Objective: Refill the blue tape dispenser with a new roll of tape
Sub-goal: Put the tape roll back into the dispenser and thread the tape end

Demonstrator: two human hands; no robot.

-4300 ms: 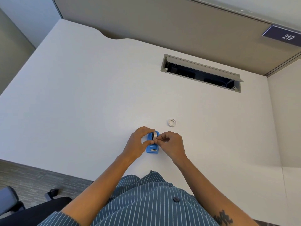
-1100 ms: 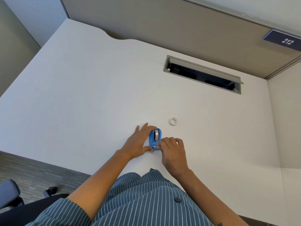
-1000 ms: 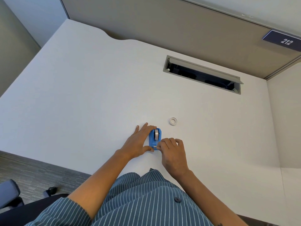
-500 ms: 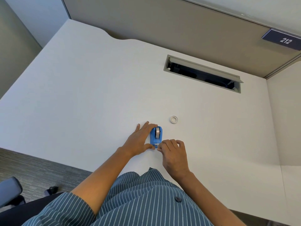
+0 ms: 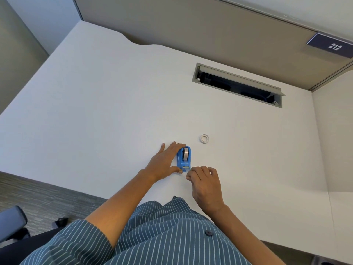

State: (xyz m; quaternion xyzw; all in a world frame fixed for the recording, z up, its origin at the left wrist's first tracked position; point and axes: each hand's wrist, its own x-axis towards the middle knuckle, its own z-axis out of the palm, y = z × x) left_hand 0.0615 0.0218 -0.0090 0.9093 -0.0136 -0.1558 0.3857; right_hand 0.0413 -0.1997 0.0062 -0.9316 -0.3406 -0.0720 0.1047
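Beside dispenser (image 5: pixel 183 159), perhaps touching: left hand (image 5: pixel 163 161).

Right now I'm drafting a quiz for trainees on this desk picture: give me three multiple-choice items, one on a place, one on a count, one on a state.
1. Where is the small white empty ring relative to the blue plastic tape dispenser?
A. Beyond it, to the right
B. Inside it
C. Under the left hand

2. How many hands touch the dispenser?
A. None
B. One
C. Two

3. What state is the dispenser in?
A. Lying empty
B. Lifted in the air
C. Standing on the white desk with a roll seated

Key: 1 A, the ring lies apart on bare desk. 2 B, the left hand braces it; the right hand is curled just clear. 3 C, the roll shows in its cradle.
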